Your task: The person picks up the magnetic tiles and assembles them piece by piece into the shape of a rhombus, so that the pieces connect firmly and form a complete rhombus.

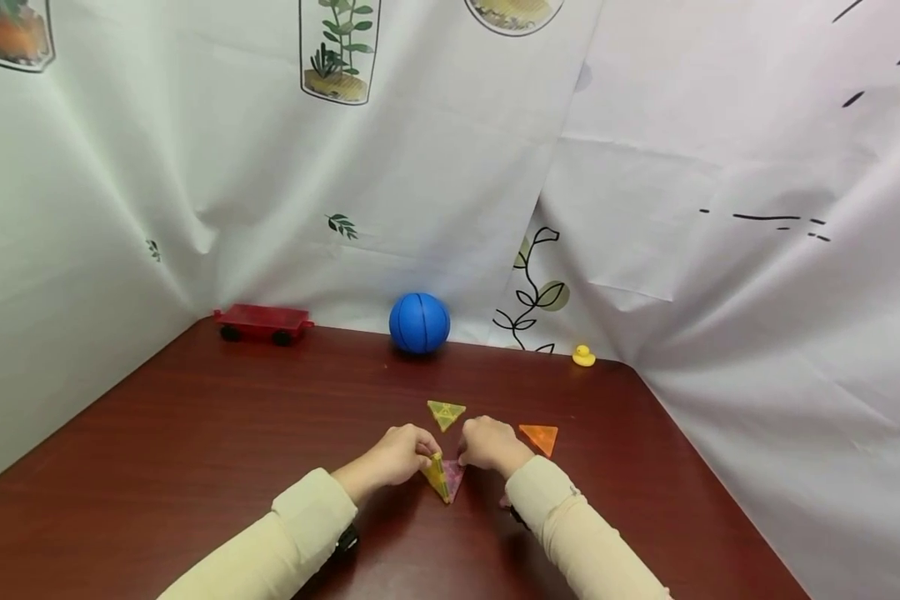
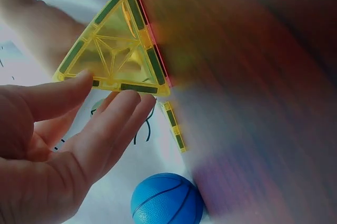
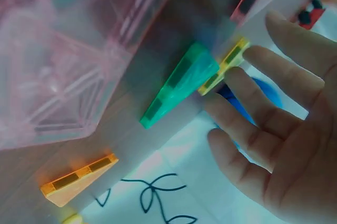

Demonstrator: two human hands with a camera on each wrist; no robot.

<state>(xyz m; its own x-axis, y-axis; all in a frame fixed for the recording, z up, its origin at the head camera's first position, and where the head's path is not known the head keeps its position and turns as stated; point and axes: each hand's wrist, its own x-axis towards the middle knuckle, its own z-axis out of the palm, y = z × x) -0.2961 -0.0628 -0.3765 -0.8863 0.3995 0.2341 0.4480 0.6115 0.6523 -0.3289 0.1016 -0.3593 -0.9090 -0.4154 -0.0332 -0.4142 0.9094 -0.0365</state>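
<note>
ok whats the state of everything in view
Near yellow triangle: raised, held by left grip
Pink triangle beside it: flat
Right grip: fingers apart
Far yellow triangle: flat
Orange triangle: flat
Green triangle: flat
Blurred pink piece: cannot tell
Blue ball: untouched
Red cart: on wheels
Yellow duck: upright

Red toy wagon [image 1: 262,318] with black wheels [image 1: 281,337] stood at far left corner of reddish-brown table [image 1: 195,450]. Blue toy basketball [image 1: 419,322] sat near far edge. Yellow toy duck [image 1: 583,357] stood near far right corner. Plant-printed white cloth [image 1: 450,183] hung behind.
</note>
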